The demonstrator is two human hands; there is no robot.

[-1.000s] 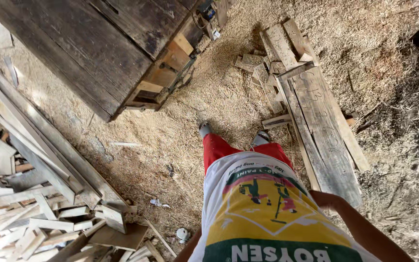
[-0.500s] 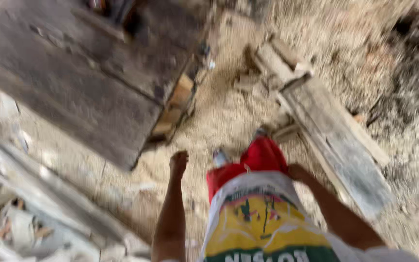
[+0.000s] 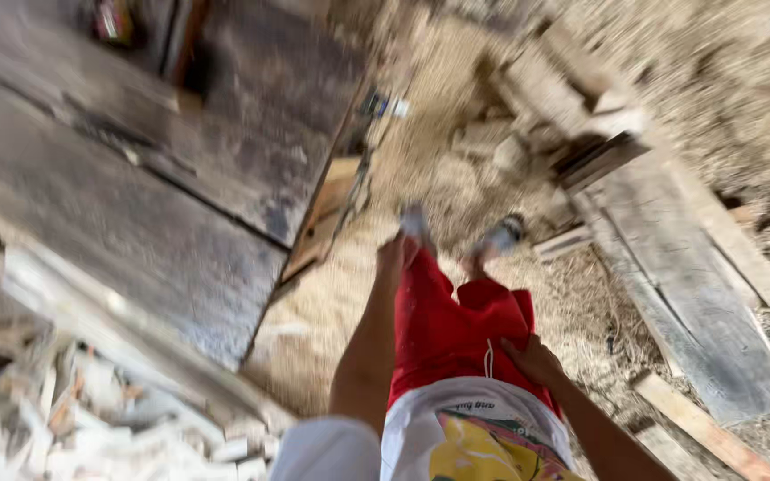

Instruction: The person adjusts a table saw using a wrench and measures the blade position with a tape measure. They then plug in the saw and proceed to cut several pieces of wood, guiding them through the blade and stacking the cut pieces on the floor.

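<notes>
Only 1 view is given, the head camera, and it is blurred by motion.

The left hand (image 3: 394,254) is seen at the end of a bare forearm stretched forward and down, in front of the left leg of the red shorts (image 3: 443,330). It lies near the shoe (image 3: 416,218) below it and just right of the edge of the dark table (image 3: 135,178). Nothing can be made out in it. How far the fingers are curled cannot be told through the blur.

The right hand (image 3: 535,361) is laid on the right leg of the shorts, beside a white drawstring (image 3: 488,356). The fingers are spread flat against the cloth and no object is held.

A white shirt (image 3: 456,436) with a yellow print fills the bottom edge. A 2nd shoe (image 3: 503,236) is planted on the sawdust floor (image 3: 438,169).

To the right, 2 or more long grey planks (image 3: 679,294) are laid side by side on the ground, with pale blocks (image 3: 572,89) stacked at their far end and a lighter slat (image 3: 706,432) near the bottom corner. To the left, below the table, a heap of pale offcuts (image 3: 91,419) is seen, too smeared for single pieces to be told apart.

As things lie, no wood has been taken up by either hand: the planks, blocks and offcuts are all well apart from both hands, and handling is judged not yet begun.
</notes>
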